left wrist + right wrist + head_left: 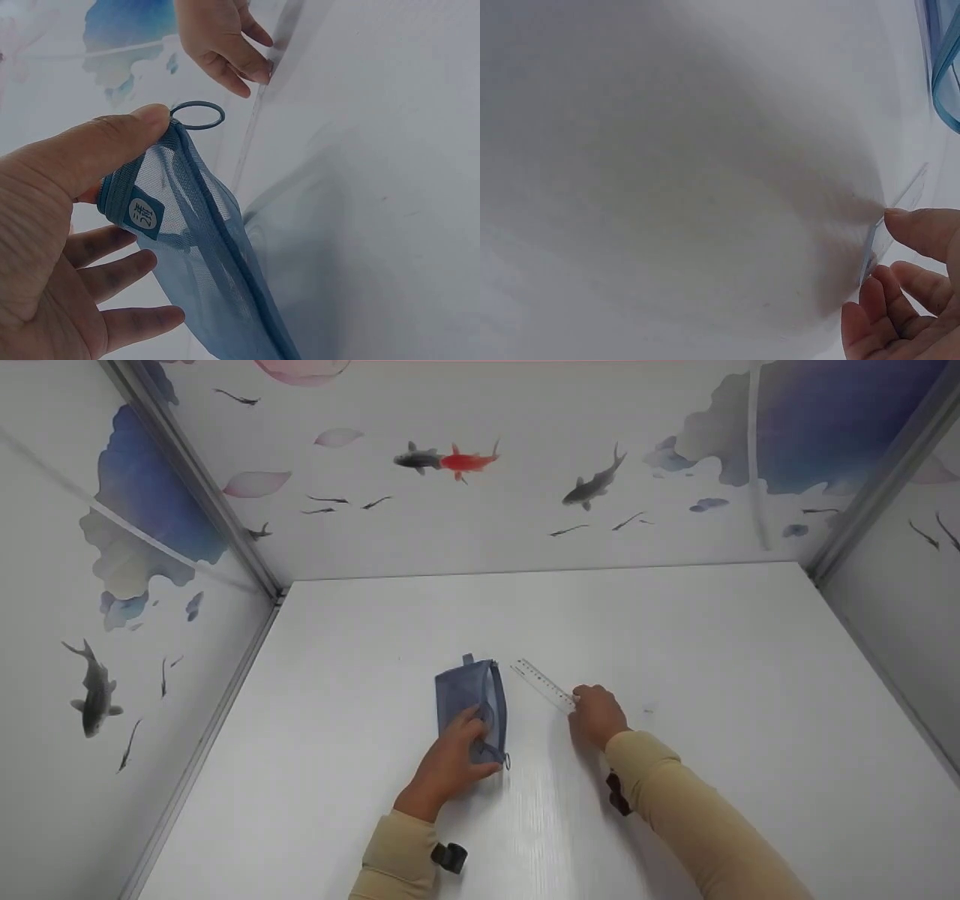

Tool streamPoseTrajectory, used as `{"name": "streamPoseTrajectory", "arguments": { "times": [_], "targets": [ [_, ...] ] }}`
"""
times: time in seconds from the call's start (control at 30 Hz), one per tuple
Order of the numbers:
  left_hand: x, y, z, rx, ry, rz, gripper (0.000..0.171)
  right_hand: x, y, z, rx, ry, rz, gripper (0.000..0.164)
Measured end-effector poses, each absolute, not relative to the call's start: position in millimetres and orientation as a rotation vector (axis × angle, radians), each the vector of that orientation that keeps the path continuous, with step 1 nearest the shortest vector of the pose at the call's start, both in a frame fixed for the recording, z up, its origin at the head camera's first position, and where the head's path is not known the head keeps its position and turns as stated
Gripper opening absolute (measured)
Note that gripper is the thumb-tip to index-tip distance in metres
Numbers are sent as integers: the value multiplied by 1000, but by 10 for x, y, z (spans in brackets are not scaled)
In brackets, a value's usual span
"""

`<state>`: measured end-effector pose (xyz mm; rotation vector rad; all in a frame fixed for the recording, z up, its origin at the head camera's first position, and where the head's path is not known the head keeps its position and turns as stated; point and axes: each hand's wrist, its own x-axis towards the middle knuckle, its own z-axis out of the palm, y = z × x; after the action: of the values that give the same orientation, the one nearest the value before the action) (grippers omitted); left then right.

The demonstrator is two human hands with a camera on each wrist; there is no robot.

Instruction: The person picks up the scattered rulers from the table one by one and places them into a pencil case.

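A blue mesh zip pouch (459, 690) stands out near the middle of the white table, its long zipped side facing right. My left hand (448, 757) holds its near end; in the left wrist view, thumb and forefinger pinch the corner beside a small label (144, 213) and the zip's pull ring (198, 115). To the right, my right hand (598, 715) pinches one end of a clear ruler (544, 684), whose far end points toward the pouch without touching it. The right wrist view shows the ruler (907, 196) between thumb and fingers.
The white tabletop (360, 720) meets a back wall (510, 532) printed with fish and petals. Side panels with metal frame posts (195, 472) border it. A small, faint clear scrap (649, 709) lies right of my right hand.
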<state>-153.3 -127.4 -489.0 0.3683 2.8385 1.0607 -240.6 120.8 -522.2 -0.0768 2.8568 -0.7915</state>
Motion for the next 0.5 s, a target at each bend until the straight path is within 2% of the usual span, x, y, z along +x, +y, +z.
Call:
{"name": "streamPoseTrajectory", "arguments": {
  "times": [0.5],
  "targets": [
    [-1528, -1274, -4910, 397, 2849, 1057, 36, -2446, 1229, -5213, 27, 2732, -879, 39]
  ]
}}
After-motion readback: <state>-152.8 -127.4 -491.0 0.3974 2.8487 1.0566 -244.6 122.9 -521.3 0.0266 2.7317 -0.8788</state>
